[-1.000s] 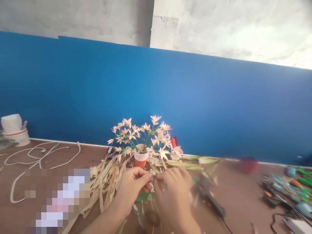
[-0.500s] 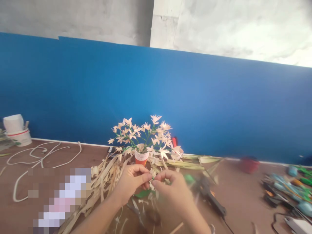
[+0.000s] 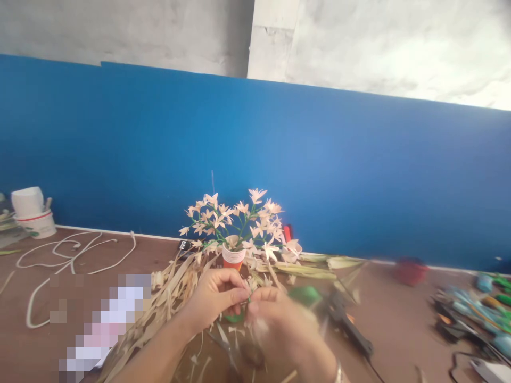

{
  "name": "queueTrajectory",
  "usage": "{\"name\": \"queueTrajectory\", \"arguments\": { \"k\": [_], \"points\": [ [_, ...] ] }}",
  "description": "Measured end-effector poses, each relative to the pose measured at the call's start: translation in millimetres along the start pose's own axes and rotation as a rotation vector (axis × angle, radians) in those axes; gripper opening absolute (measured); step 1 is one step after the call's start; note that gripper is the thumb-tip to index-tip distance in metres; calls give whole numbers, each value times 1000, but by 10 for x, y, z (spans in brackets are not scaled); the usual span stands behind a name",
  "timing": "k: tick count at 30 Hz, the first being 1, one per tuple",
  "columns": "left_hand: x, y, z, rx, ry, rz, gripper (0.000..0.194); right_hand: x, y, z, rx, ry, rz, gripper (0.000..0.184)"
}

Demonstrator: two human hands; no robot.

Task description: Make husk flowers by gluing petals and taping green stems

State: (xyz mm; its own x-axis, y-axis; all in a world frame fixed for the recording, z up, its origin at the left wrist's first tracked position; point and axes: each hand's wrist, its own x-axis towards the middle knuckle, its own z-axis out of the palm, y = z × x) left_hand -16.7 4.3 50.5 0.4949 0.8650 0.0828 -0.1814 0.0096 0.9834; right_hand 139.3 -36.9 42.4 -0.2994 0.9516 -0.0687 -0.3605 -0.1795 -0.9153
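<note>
My left hand (image 3: 215, 299) is closed in a pinch, thumb against forefinger, just in front of the cup. My right hand (image 3: 285, 319) is closed beside it, partly smeared by motion. A thin green stem (image 3: 249, 299) shows between the two sets of fingertips; most of it is hidden. Behind the hands stands an orange and white paper cup (image 3: 233, 256) holding pale handmade flowers (image 3: 217, 219) on green stems. Small pale blossoms (image 3: 252, 282) lie close behind my fingertips. Below the hands are scissors (image 3: 224, 341) and a green piece (image 3: 235, 318).
Dried husk strips (image 3: 170, 298) spread to the left of the cup. A hot glue gun (image 3: 349, 324) lies to the right, with a blurred green item (image 3: 305, 295) near it. White cable (image 3: 72, 260), a white tub (image 3: 35, 224), a red round object (image 3: 409, 270) and cluttered tools (image 3: 459, 314) lie farther out.
My right hand has turned and shifted slightly down, and it is more blurred. My left hand keeps its pinch. The whole view has moved slightly.
</note>
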Motion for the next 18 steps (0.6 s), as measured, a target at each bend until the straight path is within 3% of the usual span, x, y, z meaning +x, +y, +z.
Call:
{"name": "queueTrajectory", "arguments": {
  "k": [4,7,9,12,18],
  "points": [
    [1,6,31,104,39,-12,19,-19,-78,48,-442,223,-118,6],
    [4,2,67,153,82,-23,18,-53,-74,114,-899,461,-401,7],
    [9,-6,83,161,109,-24,18,-68,-48,151,-1116,551,-592,8],
    [25,-18,84,163,129,-25,17,-71,-25,180,-1281,612,-763,14],
    [47,-31,42,150,104,-87,16,-56,-29,177,-1374,646,-886,13]
  ]
}}
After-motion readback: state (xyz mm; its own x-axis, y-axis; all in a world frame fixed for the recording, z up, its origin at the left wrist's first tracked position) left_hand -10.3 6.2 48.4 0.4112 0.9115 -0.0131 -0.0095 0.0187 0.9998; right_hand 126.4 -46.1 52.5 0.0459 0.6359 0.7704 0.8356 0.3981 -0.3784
